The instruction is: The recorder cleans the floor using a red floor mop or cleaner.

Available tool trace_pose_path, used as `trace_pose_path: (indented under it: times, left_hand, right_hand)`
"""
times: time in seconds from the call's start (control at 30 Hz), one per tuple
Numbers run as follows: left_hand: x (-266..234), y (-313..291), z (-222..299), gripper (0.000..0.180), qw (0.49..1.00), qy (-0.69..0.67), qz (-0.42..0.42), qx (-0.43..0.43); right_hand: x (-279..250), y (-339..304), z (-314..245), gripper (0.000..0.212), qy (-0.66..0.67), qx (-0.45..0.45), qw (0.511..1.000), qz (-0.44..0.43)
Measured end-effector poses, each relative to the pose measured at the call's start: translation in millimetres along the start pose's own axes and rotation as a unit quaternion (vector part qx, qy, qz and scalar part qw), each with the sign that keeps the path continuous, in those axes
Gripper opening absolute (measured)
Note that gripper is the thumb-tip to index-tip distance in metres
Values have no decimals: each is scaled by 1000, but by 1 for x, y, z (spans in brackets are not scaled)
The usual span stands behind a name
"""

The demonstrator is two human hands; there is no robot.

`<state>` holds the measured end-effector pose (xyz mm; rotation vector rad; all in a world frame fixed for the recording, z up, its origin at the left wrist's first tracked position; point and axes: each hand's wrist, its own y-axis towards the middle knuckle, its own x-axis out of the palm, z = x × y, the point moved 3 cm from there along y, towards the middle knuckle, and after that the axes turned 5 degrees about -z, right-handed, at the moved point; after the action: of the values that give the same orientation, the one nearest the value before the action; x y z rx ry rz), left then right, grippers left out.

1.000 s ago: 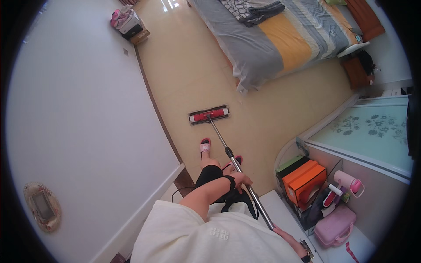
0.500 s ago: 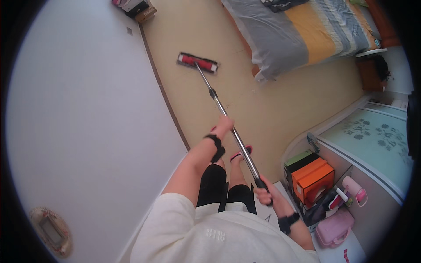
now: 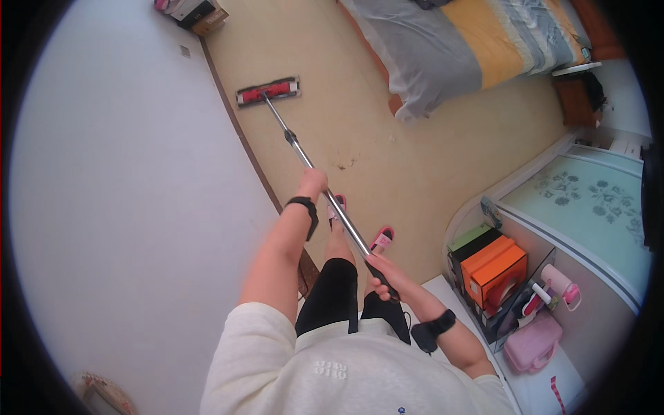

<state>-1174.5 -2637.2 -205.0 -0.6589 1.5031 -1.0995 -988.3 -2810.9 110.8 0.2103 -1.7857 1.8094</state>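
Observation:
A flat mop with a long silver pole [image 3: 344,222] slants across the view from lower right to upper left. Its red and black rectangular head [image 3: 268,91] rests on the tan floor, near the dark baseboard at the left. Midway along the pole, my left hand [image 3: 314,181] is wrapped round the metal. Lower down, my right hand [image 3: 387,274] grips the black handle end, close to my body. Each forearm wears a black band. Small dark specks of debris [image 3: 344,165] lie on the floor to the right of the pole.
A bed [image 3: 443,62] with grey and yellow bedding stands at the upper right. At the left runs a white wall [image 3: 124,194]. Orange boxes [image 3: 494,266], a pink case [image 3: 534,342] and a pink bottle [image 3: 557,280] stand at the lower right. Cartons [image 3: 197,15] sit at the far left.
The mop head has moved left toward the baseboard and turned slightly. Both hands have shifted left and up with the pole, still gripping it. My feet show more now.

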Motion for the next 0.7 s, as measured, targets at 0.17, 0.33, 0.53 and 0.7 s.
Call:
trace_pose_path:
  times: [0.17,0.33,0.53,0.7]
  left_hand:
    - [96,-33,60,20,987,-28,94,124]
    - [98,-161,237,23,928,-282,-123,209]
    - [101,-266,294,32,820,-526,-220,46]
    - [136,-258,327,30,715,-653,-248,10]
  right_hand:
    - [-60,-72,48,35,-102,26,994,31]
    - [-150,-175,98,32,-149,45,972,174]
    - [-182,-277,149,33,-226,72,941,242]
    - [-161,-317,139,42,-265,6,946,188]
